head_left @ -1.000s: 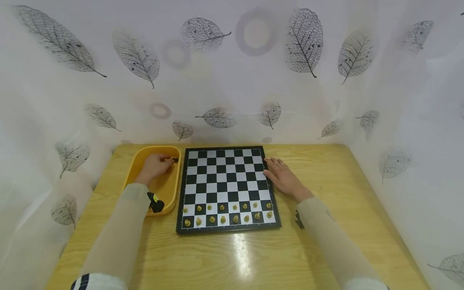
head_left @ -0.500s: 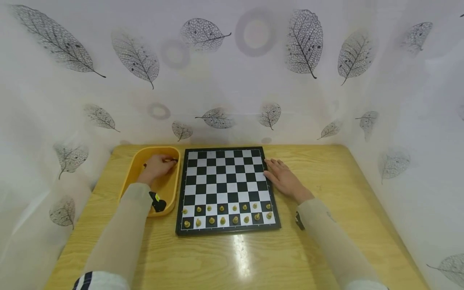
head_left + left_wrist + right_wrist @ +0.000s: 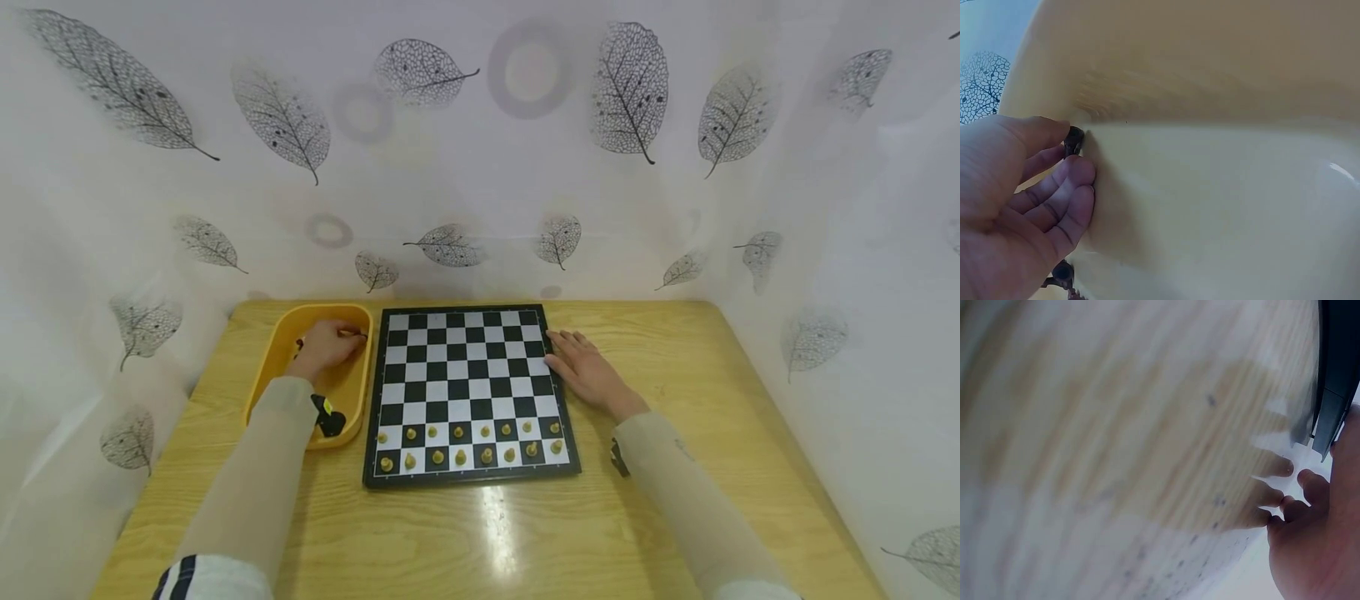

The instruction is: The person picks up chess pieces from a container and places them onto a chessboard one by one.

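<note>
We see the left hand pinch a dark chess piece inside the yellow tray; the right hand lies, fingers extended, at the chessboard's edge. We judge the piece light, rigid and smooth, best held by its body between thumb and fingertip.

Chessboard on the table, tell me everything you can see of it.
The chessboard lies flat on the wood-grained table, right of the yellow tray. It is checkered black and white inside a black, plastic-looking frame. Yellowish pieces stand on the two nearest rows, eight per row. The right hand rests against its right edge.
</note>
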`<state>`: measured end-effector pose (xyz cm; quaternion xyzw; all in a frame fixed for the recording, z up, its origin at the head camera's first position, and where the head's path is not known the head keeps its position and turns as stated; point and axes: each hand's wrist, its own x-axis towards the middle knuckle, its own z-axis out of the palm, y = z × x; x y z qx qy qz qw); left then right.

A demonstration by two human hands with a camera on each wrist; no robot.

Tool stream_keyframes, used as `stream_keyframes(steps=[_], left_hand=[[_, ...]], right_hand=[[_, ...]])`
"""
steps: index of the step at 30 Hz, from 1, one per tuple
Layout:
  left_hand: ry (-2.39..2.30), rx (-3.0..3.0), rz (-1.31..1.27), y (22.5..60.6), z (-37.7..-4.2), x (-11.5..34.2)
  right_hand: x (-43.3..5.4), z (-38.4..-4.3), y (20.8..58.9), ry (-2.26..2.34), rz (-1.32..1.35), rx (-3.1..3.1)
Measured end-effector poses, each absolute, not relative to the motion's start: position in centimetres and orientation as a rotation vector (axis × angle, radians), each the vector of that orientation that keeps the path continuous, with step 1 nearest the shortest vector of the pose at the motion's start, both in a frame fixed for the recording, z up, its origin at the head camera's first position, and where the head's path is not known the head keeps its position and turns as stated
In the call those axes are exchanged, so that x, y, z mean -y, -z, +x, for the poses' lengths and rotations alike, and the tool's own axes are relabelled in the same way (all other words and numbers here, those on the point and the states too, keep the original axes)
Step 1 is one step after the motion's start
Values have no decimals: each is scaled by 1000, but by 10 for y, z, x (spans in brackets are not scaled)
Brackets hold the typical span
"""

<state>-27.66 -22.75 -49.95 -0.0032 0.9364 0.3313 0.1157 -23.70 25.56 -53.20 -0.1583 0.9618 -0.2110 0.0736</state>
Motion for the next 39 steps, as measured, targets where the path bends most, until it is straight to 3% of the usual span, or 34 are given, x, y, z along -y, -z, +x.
stream_keyframes(steps=[39], left_hand=[[-753,-2775,70,492,-276,224]], right_hand=[[-253,-237,532,631,-437,-2893]])
